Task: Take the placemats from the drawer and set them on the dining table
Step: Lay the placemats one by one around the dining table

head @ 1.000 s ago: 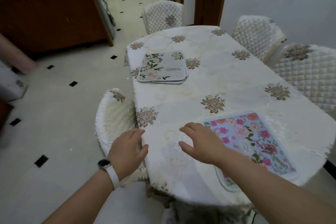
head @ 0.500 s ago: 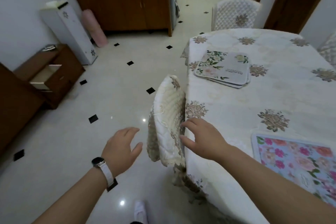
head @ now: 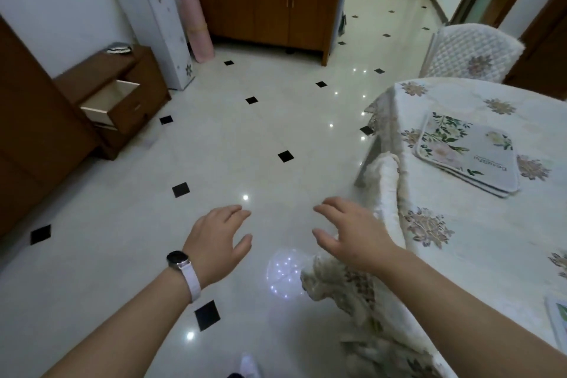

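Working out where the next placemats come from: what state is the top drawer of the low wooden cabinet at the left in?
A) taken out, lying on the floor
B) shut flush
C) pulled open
C: the drawer juts out from the low wooden cabinet, its pale inside showing.
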Available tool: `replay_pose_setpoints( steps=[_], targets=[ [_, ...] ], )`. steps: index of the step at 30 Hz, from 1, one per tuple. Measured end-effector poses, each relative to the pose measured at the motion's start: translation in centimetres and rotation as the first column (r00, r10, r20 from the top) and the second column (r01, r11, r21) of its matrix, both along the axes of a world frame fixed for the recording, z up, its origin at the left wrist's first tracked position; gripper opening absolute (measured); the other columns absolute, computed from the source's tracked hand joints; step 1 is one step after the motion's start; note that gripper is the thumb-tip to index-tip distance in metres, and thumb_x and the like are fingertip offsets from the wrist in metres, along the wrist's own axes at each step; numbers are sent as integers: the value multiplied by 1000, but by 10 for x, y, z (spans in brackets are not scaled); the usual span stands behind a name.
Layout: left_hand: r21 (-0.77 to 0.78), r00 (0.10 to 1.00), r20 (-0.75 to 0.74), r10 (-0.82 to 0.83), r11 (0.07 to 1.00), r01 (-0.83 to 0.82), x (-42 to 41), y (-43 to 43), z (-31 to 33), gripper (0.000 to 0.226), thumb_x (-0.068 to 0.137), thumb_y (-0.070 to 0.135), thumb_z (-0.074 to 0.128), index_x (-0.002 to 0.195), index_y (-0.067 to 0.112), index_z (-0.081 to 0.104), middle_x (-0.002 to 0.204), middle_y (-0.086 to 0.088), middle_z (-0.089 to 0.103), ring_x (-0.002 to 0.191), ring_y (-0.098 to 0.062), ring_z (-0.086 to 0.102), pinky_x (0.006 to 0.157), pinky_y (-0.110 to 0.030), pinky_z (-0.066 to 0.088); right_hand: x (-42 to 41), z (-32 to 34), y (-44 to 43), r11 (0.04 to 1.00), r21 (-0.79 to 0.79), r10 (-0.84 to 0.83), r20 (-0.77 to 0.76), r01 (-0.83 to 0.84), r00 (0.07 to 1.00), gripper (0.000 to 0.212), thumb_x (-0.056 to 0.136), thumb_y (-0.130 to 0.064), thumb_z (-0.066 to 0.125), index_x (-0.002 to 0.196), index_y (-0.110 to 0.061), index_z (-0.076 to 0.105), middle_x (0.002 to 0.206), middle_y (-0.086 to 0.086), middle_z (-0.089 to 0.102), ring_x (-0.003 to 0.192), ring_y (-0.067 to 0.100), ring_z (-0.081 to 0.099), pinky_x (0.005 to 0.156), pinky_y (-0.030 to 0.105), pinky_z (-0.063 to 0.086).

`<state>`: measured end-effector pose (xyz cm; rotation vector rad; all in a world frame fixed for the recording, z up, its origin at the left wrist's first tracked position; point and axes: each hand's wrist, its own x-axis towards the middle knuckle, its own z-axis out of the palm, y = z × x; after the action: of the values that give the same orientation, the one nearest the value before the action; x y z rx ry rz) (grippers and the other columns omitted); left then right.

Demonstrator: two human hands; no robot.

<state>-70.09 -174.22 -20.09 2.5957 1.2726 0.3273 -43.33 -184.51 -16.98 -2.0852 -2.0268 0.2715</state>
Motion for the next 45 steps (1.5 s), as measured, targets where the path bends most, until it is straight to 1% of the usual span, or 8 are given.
replay_pose_setpoints(
  steps=[3, 6, 14, 19, 24, 29, 36, 45],
  targets=[
    [21, 1000, -9, -15, 1000, 15, -26, 34, 2, 53, 83, 48, 44, 122, 19, 64, 126, -1, 63, 115, -24, 59, 93, -42, 46, -28, 3, 35, 1000, 21, 12, 20, -12, 1000, 56, 88, -55, 43, 131, -23, 59, 130, -1, 58, 119, 21, 55, 97, 36, 45],
    [34, 999, 1, -33, 999, 33, -38, 64, 4, 50, 83, 47, 46, 120, 19, 64, 124, -1, 63, 113, -25, 59, 91, -43, 47, -43, 4, 62, 999, 3, 39, 49, -39, 998, 59, 87, -57, 38, 132, -23, 57, 132, 0, 57, 121, 21, 52, 97, 37, 45],
    [88, 995, 21, -97, 992, 95, -29, 125, 5, 45, 83, 43, 49, 118, 20, 63, 120, -2, 64, 111, -24, 60, 90, -40, 46, -31, -6, 131, 996, 45, 70, 105, -75, 992, 50, 88, -52, 47, 124, -20, 60, 124, 4, 61, 113, 26, 58, 90, 39, 49],
    [114, 994, -14, -112, 987, 113, -3, 175, 1, 44, 82, 42, 49, 116, 19, 64, 119, -1, 65, 110, -24, 60, 89, -39, 46, -7, -26, 186, 997, 26, 73, 80, -76, 994, 53, 88, -54, 44, 126, -21, 59, 127, 6, 60, 117, 28, 56, 94, 43, 48],
    [156, 985, -116, -129, 977, 147, 43, 250, 4, 43, 82, 42, 49, 114, 18, 65, 118, -3, 66, 108, -26, 61, 90, -40, 46, 31, -40, 265, 993, 77, 80, 78, -86, 994, 50, 86, -53, 45, 121, -21, 62, 125, 4, 63, 113, 27, 59, 96, 40, 45],
    [210, 956, -223, -192, 948, 240, 106, 326, 19, 45, 84, 43, 48, 117, 17, 64, 120, -6, 65, 111, -30, 60, 92, -43, 45, 89, -29, 330, 990, 134, 36, 61, -44, 997, 49, 84, -52, 46, 118, -21, 65, 123, 3, 63, 112, 28, 60, 96, 41, 46],
    [258, 938, -237, -253, 914, 312, 191, 403, 38, 51, 85, 47, 46, 123, 18, 63, 127, -8, 63, 118, -33, 57, 98, -48, 45, 165, -8, 377, 989, 140, -63, 97, 50, 993, 49, 84, -51, 47, 119, -22, 62, 126, 2, 61, 115, 27, 57, 95, 41, 45],
    [329, 876, -173, -451, 811, 483, 262, 484, 31, 44, 85, 42, 49, 116, 17, 66, 122, -7, 65, 113, -31, 59, 94, -44, 45, 216, -1, 410, 974, 102, -218, 171, 203, 961, 52, 83, -52, 47, 121, -21, 63, 127, 5, 63, 114, 28, 59, 94, 41, 47]
  ],
)
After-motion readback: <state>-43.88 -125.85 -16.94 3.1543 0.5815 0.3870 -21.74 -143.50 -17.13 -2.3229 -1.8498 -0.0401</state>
